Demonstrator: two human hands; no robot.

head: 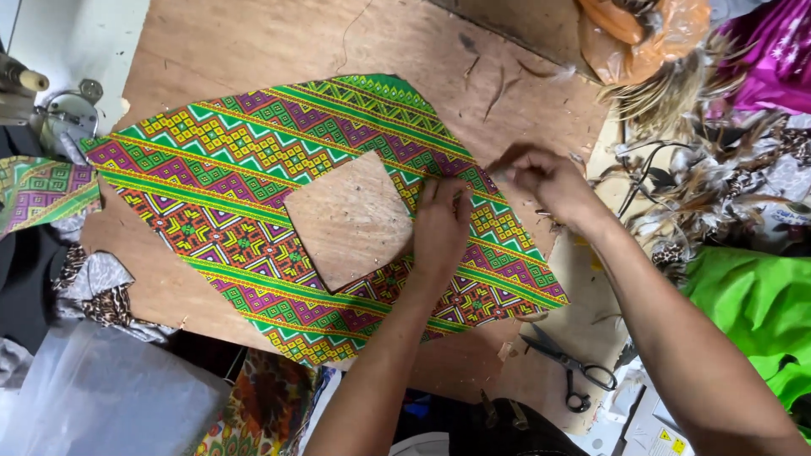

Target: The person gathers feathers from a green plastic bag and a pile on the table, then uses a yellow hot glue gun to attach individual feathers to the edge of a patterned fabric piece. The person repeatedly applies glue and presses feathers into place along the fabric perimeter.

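Fabric (253, 211), a bright geometric print, lies flat mid-tabletop (253, 42) under a brown board template (351, 219). The left hand (439, 228) presses flat on the template's 3 o'clock edge; the right hand (545, 181) pinches something small, apparently marking. Tracing likely needs steady pressure. Scissors (570, 367) lie at 5 o'clock; feathers (676, 93) clutter 2 o'clock.

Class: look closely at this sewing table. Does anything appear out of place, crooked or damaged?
Nothing looks damaged. The patterned fabric lies askew across the wooden board, one corner overhanging its near edge. Loose feathers litter the board, and scissors lie open nearby.
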